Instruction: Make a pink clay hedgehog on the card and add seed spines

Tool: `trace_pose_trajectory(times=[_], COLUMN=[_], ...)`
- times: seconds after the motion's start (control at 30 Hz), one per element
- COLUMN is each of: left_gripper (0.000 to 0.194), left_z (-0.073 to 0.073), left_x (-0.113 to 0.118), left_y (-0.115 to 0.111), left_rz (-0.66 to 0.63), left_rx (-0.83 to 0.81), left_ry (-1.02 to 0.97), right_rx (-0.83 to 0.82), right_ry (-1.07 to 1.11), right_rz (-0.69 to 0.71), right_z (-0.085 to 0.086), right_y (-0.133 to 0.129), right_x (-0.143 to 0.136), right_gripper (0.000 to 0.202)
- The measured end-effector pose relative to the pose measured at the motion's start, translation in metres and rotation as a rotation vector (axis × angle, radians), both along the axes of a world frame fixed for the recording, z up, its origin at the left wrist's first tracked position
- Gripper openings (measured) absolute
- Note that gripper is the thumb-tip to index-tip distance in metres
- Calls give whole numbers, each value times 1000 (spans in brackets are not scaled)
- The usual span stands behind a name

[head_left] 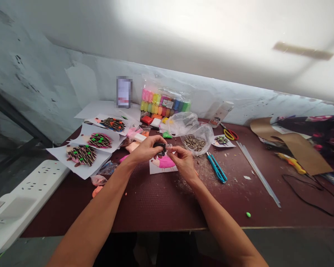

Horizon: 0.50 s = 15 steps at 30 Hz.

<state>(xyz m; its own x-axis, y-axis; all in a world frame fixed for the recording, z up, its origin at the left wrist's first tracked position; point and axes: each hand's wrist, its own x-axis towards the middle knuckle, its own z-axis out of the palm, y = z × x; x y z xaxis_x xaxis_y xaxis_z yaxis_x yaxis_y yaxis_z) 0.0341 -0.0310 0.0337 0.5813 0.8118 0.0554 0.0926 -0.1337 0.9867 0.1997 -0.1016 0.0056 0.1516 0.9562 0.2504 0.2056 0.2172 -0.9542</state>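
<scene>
My left hand [148, 149] is closed on a small packet of black clay [161, 149] in clear plastic. My right hand [184, 163] pinches the see-through end of its wrapper [169, 147]. Both hands meet over a white card [155, 170] that bears a flat pink clay animal shape [167, 162], partly hidden by my fingers. Behind my right hand, a clear bag of striped sunflower seeds [195, 142] lies open. A turquoise utility knife [217, 168] rests to the right of that hand.
At left are cards with seed-covered hedgehogs [82, 155] and a white power strip [36, 189]. Coloured clay packs [165, 104] lean against the wall beside a phone [124, 92]. Scissors [230, 134], glue sticks [258, 174] and a yellow glue gun [291, 162] lie at right.
</scene>
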Motion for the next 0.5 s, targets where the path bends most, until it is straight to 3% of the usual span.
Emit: trace_pose_trajectory(times=[0.5], left_gripper=[9], left_z=[5], left_x=[6], left_y=[-7], left_rz=[36], left_rx=[-150], left_ry=[17], right_rx=[221], right_ry=[-361], right_rz=[-31], right_z=[5], right_y=[-3], right_x=[1], right_gripper=[11])
